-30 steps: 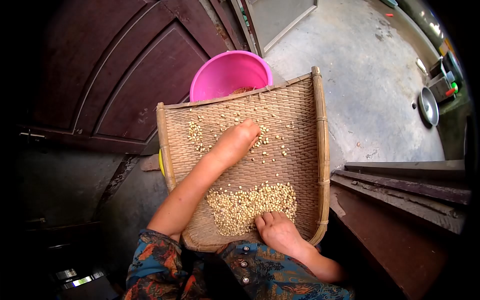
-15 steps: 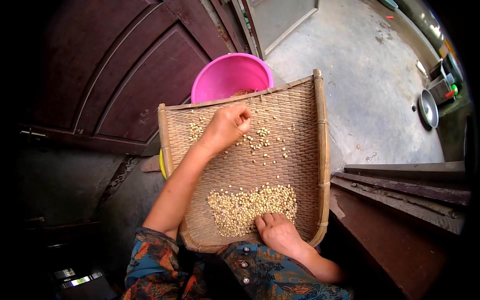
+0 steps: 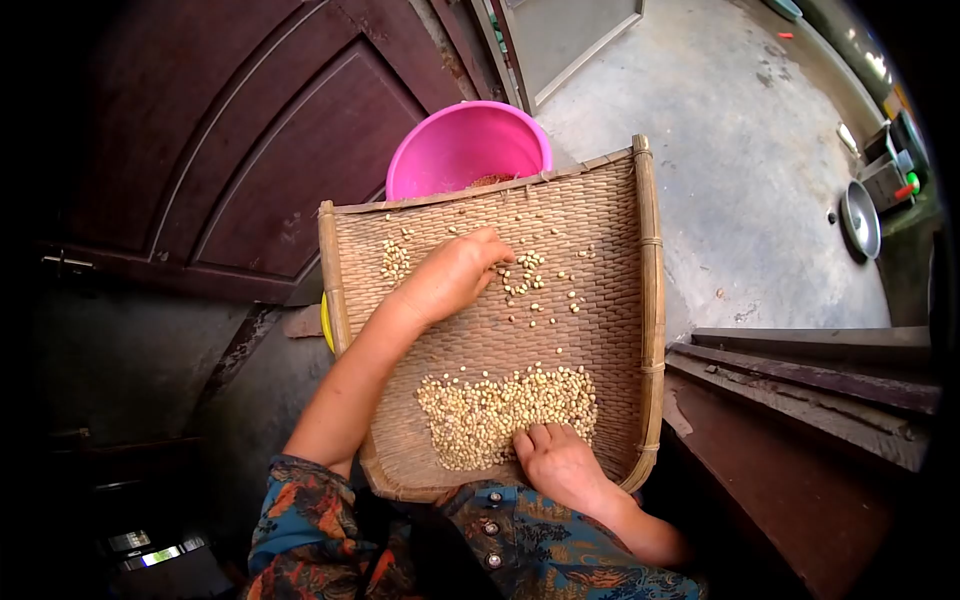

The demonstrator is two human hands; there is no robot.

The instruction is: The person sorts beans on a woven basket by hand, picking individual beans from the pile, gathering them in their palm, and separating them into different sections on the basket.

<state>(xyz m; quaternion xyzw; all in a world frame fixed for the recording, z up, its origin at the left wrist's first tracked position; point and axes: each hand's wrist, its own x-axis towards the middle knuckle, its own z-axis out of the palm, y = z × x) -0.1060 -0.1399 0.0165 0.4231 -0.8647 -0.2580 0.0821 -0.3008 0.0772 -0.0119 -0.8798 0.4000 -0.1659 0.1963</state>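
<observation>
A woven winnowing basket [image 3: 500, 340] with bamboo edges lies in front of my body. A dense heap of small pale beans [image 3: 490, 420] covers its near part, and looser beans [image 3: 525, 275] are scattered over the far part. My left hand [image 3: 455, 275] reaches over the far part, thumb and fingers drawn together at the edge of the loose beans. Whatever is between those fingertips is too small to make out. My right hand [image 3: 563, 465] rests palm down on the near right of the heap, fingers spread a little and touching the beans.
Just beyond the basket's far edge stands a pink basin [image 3: 465, 150] with brownish bits inside. A dark red wooden door [image 3: 270, 150] is at the left. Right of the basket is a wooden ledge [image 3: 800, 380]; a metal bowl [image 3: 860, 220] sits farther off.
My left hand has lowered and shifted slightly, its fingers reaching from a curled position toward the loose beans. My right hand stays on the heap.
</observation>
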